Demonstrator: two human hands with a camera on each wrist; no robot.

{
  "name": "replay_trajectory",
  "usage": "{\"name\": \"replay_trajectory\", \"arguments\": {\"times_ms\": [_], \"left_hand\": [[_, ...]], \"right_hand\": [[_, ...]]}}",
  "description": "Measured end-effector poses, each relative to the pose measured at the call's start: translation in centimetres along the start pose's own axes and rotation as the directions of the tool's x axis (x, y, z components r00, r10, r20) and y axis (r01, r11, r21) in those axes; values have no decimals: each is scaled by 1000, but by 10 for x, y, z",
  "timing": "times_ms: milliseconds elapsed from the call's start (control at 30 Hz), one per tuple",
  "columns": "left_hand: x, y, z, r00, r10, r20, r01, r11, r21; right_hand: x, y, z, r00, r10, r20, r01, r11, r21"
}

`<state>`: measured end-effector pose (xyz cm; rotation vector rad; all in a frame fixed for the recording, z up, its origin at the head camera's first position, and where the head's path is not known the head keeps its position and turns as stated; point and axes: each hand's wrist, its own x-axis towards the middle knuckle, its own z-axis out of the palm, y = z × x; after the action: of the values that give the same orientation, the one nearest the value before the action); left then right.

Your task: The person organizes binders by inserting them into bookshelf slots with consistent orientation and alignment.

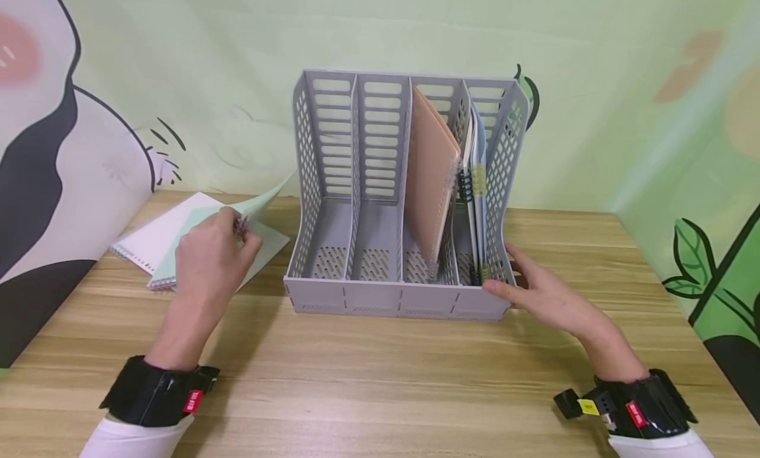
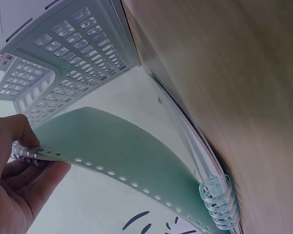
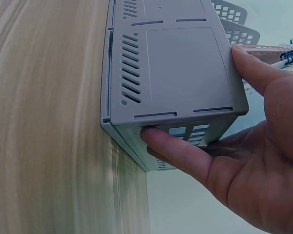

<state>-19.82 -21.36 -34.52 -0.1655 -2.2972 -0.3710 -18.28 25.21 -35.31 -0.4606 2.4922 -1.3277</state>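
My left hand (image 1: pixel 215 247) pinches one end of a green spiral notebook (image 2: pixel 112 141) by its binding, and the notebook bends up from the pile. Beneath it a pale spiral notebook (image 1: pixel 169 230) lies on the table. My right hand (image 1: pixel 543 290) holds the front right corner of a grey file rack (image 1: pixel 368 299), thumb at the top of the front lip and fingers against the outer side. The rack has several upright compartments. A brown spiral notebook (image 1: pixel 430 174) leans in the third from the left, and spiral notebooks (image 1: pixel 479 181) stand in the rightmost.
The rack stands on a wood-grain table (image 1: pixel 380 379), close to a green printed backdrop (image 1: pixel 225 68). Bare slotted floor shows in the rack's two left compartments. Black straps (image 1: pixel 157 389) circle both wrists.
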Motion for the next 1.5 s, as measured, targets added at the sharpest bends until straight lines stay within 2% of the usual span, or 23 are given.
{"name": "replay_trajectory", "arguments": {"times_ms": [233,633,800,1200,1500], "left_hand": [[1,1,-2,1000,-5,-13,4,999,-48],[5,1,-9,997,-71,-25,67,988,-139],[6,2,-12,993,-109,-37,100,976,-193],[10,5,-15,988,-143,-59,121,952,-281],[11,7,-19,983,-179,-32,160,933,-321]], "right_hand": [[0,0,0,1000,5,5,-5,1000,14],[0,0,1,1000,-3,4,3,1000,8],[-1,-1,0,1000,-1,5,1,1000,5],[0,-2,0,1000,11,10,-11,1000,10],[0,-2,0,1000,14,8,-14,1000,2]]}}
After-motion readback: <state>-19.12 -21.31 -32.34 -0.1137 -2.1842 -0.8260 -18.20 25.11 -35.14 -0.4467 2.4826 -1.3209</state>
